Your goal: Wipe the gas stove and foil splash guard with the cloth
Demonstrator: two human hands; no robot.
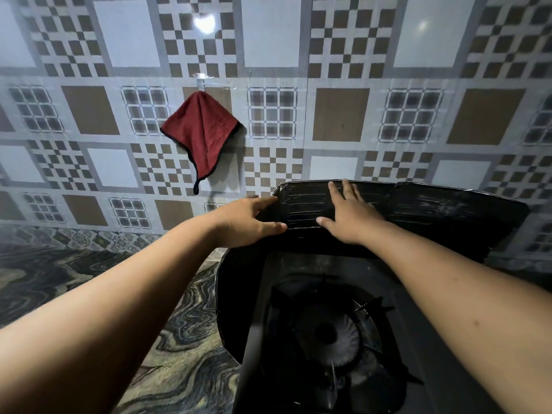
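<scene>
A red cloth [203, 131] with dark trim hangs from a clear hook on the tiled wall, left of the stove. The dark foil splash guard [433, 210] curves around the back and left side of the gas stove [328, 333], whose burner and pan support show below. My left hand [248, 221] grips the guard's left end, thumb in front and fingers behind the edge. My right hand [348, 215] lies flat on the guard's front face, fingers spread and pointing up. Neither hand touches the cloth.
A marbled dark countertop [167, 348] stretches to the left of the stove. The patterned tiled wall [343, 115] stands close behind the guard. A clear hook [200, 79] holds the cloth.
</scene>
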